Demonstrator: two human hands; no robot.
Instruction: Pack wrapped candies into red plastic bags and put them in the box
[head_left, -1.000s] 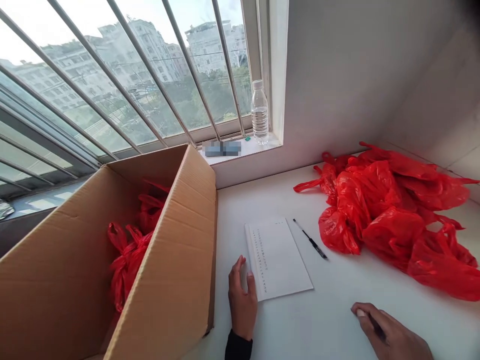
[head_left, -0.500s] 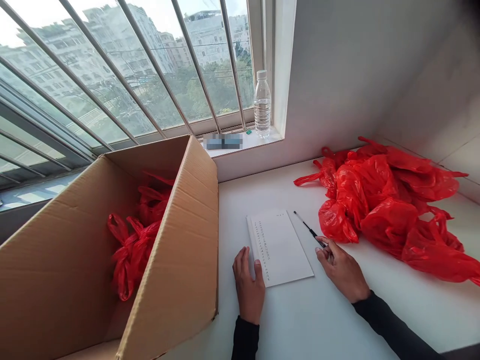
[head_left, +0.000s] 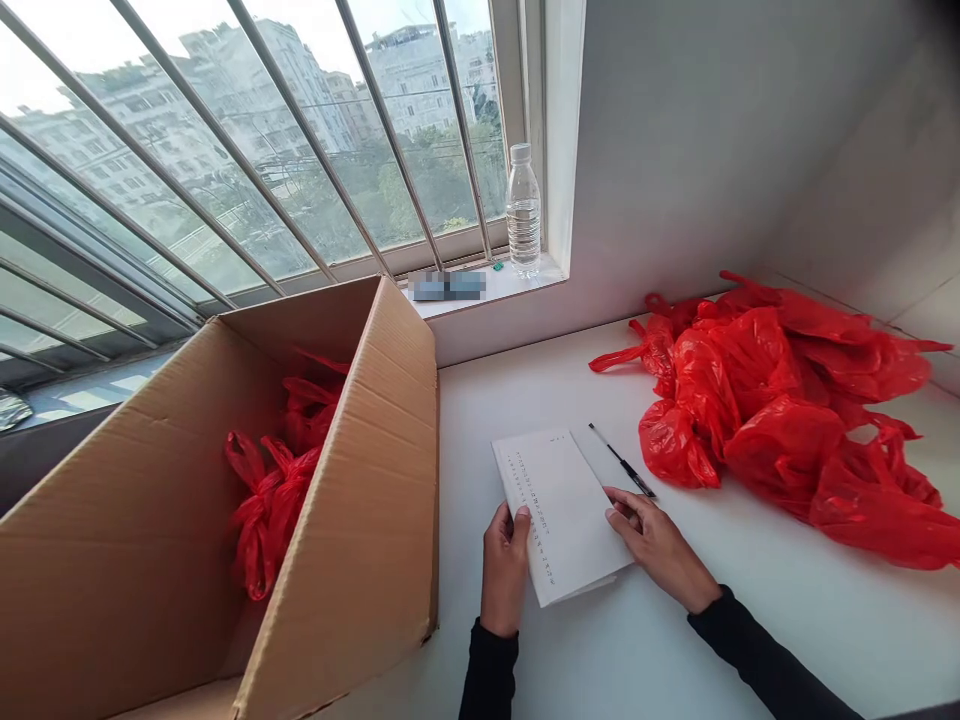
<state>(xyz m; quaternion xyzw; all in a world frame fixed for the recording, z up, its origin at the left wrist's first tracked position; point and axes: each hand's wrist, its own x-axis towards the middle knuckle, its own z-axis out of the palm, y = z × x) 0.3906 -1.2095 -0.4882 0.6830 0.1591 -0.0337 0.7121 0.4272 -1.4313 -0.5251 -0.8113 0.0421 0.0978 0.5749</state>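
A white notebook with lines of small handwriting down its left part is tilted a little off the white tabletop. My left hand grips its left edge, thumb on top and fingers underneath. At the right edge, my right hand is closed on the notebook, its thumb on the page and its other fingers partly hidden. A black pen lies on the table just beyond my right hand, with its tip pointing away from me.
At left stands an open cardboard box with red plastic bags inside. More red bags are heaped on the table at right. A water bottle and a blurred-out item stand on the sill by the barred window.
My right hand has let go of the pen, left it on the table and taken the notebook's right edge. My left hand has gripped the left edge, and the notebook has lifted slightly.
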